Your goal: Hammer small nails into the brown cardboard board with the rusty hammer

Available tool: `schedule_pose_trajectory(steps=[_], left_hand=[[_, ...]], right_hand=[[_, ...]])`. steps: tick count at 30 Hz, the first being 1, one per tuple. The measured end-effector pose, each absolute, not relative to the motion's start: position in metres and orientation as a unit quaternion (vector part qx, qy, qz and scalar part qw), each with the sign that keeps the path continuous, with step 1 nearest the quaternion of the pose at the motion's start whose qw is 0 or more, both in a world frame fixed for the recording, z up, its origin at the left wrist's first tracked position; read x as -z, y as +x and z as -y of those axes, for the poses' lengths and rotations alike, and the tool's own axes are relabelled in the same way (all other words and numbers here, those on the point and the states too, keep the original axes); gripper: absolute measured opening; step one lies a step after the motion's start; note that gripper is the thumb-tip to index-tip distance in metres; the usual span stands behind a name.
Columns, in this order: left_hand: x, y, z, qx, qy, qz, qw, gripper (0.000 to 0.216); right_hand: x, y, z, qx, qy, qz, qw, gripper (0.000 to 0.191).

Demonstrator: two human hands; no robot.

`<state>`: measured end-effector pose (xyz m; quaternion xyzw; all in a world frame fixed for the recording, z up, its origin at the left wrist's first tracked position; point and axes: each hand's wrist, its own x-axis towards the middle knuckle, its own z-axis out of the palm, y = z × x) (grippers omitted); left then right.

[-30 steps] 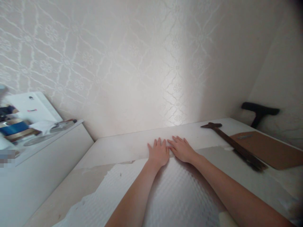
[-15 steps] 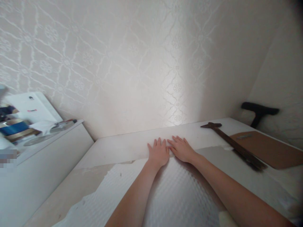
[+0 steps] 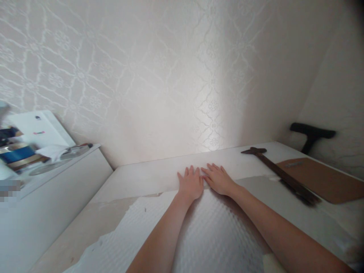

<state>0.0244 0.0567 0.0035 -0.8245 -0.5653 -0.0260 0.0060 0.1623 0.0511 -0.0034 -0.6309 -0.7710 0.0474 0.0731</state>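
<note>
Both hands lie side by side on a white surface (image 3: 142, 176) near the patterned wall. My left hand (image 3: 191, 185) rests flat with its fingers spread and holds nothing. My right hand (image 3: 218, 180) is also flat and open, its thumb side close against my left thumb side. Under my wrists and forearms spreads a white quilted sheet (image 3: 216, 235) with a ragged left edge. Its far edge ends about where my palms rest. To the right of my right hand lies a hammer (image 3: 273, 167) with a dark head and a long wooden handle.
A brown board (image 3: 324, 180) with a small blade-like item lies beside the hammer. Behind it a black T-shaped handle (image 3: 311, 132) stands by the wall. At left, a white cabinet (image 3: 68, 193) bears a white box (image 3: 42, 127), a blue tape roll (image 3: 18, 153) and other items.
</note>
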Motion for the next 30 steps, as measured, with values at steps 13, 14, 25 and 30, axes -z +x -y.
schedule_pose_trajectory(steps=[13,14,25,30], left_hand=[[-0.0070,0.0247,-0.0547,0.019,-0.823,0.567,0.001,0.053],[-0.0073,0.0248,-0.0545,0.018,-0.823,0.568,-0.001,0.053],[-0.0055,0.0244,-0.0548,0.024,-0.824,0.565,0.006,0.053],[-0.0055,0.0245,-0.0550,0.024,-0.825,0.565,0.007,0.053]], right_hand=[[0.0039,0.1625,-0.0515,-0.051,-0.632,0.770,0.069,0.053],[0.0041,0.1625,-0.0516,-0.050,-0.632,0.770,0.069,0.053],[0.0027,0.1623,-0.0496,-0.042,-0.628,0.773,0.078,0.052],[0.0030,0.1623,-0.0504,-0.047,-0.631,0.771,0.076,0.052]])
